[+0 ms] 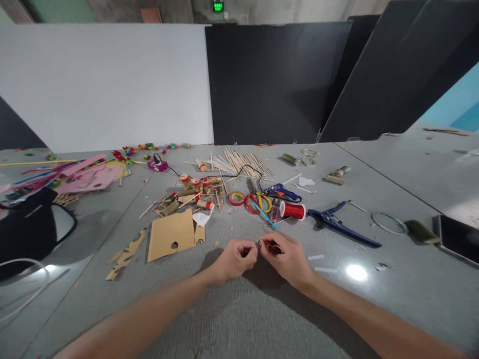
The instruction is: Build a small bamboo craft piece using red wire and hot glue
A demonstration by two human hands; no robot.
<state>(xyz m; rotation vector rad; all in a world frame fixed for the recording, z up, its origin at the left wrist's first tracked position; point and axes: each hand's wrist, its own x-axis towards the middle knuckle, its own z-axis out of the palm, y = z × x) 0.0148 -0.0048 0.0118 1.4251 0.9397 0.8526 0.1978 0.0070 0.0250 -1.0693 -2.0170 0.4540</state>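
My left hand [235,260] is closed in a pinch above the table, and whatever sits between its fingertips is too small to make out. Close beside it, almost touching, my right hand [288,262] is curled with thumb and fingertip pressed together. A thin red strand shows at its fingers, but its kind is unclear. Just beyond the right hand lie a blue stick [266,217] and a spool of red thread or wire [293,210]. Scissors with red and yellow handles [265,203] rest behind them, beside a roll of red tape [237,198].
Brown cardboard [168,238] with a hole lies left. Bamboo pieces with red bands [194,184] and loose wooden sticks [243,163] are behind. A blue glue gun [280,192], dark blue pruning shears [344,227], a wire ring [389,223] and a phone [458,239] lie right.
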